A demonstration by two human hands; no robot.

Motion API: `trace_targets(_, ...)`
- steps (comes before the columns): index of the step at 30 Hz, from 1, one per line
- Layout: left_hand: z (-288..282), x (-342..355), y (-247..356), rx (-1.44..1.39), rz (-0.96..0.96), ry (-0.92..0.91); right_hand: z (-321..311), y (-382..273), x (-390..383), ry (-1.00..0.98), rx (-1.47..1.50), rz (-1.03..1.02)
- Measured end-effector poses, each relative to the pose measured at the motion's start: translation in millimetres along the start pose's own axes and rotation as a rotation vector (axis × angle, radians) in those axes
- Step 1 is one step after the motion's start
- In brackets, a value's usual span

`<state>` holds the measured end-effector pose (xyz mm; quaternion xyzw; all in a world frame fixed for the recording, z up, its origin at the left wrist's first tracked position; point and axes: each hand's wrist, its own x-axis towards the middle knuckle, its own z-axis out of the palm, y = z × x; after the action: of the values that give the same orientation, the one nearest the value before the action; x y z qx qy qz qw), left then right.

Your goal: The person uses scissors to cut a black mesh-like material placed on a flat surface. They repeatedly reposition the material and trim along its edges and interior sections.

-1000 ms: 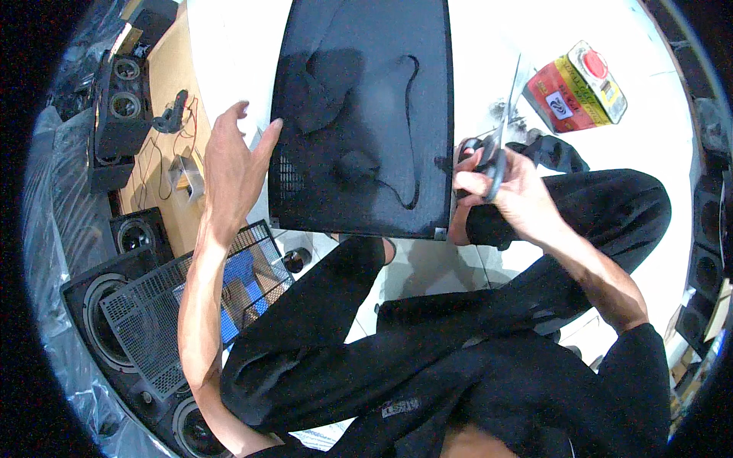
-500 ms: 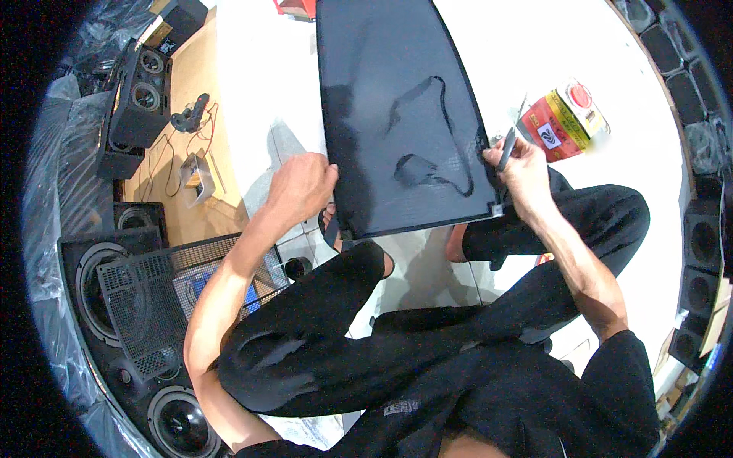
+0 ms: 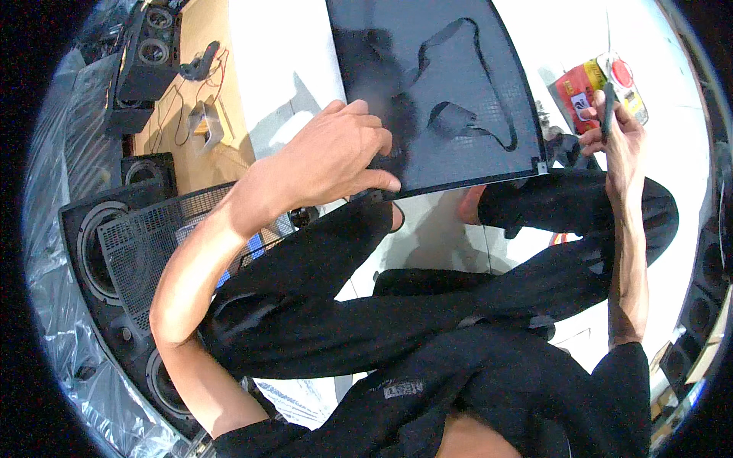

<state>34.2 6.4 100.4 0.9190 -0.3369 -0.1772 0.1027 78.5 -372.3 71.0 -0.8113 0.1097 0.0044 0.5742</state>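
Observation:
A large black mesh panel (image 3: 473, 69) with a dark rim reaches from my knees to the upper edge of the view. On its surface shows a dark, curling strip (image 3: 489, 72). My left hand (image 3: 340, 153) lies over the panel's near left part. Its thumb is stretched away from the bent fingers, and it holds nothing that I can see. Off the panel's right side, my right hand (image 3: 622, 145) is raised, closed on a slim tool (image 3: 608, 111) with a dark handle and a thin pointed end. Behind that hand stands a red and yellow can (image 3: 579, 90) with a red cap.
Black speaker boxes (image 3: 149, 57) stand at the left, beside plastic sheeting (image 3: 57, 305). A metal grille (image 3: 141, 256) leans by my left elbow. Cables and a small clear box (image 3: 205, 126) rest on a wooden board (image 3: 233, 156). My black-clad legs (image 3: 305, 328) are crossed below the panel.
My left hand has moved from the panel's left edge onto its surface, its thumb spreading. My right hand has lifted away from the right edge, still with the slim tool. The view has shifted.

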Motion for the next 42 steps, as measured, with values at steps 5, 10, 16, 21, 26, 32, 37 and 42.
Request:
trace_targets(5, 0, 8, -2, -0.039, 0.056, -0.154, 14, -2, -7, -0.003, -0.011, 0.013)
trace_targets(10, 10, 13, -11, -0.252, 0.111, -0.117, 12, -8, -16, -0.187, -0.048, -0.03)
trace_targets(16, 16, 22, -11, -0.41, 0.011, -0.192, -1, -52, -69, -0.933, -0.488, 0.107)
trace_targets(21, 29, 28, -16, -0.526, 0.087, -0.068, 5, -53, -85, -1.186, -0.764, -0.413)
trace_targets(26, 33, 27, -18, -0.492, 0.118, -0.016, 27, -64, -81, -1.18, -0.817, -0.471)
trace_targets(32, 43, 27, -26, -0.513, 0.237, 0.113, 40, -81, -67, -1.241, -0.943, -0.465)
trace_targets(37, 46, 26, -28, -0.494, 0.302, 0.187, 51, -89, -54, -1.345, -0.935, -0.461)
trace_targets(42, 45, 26, -26, -0.516, 0.301, 0.173, 61, -95, -45, -1.377, -0.991, -0.45)
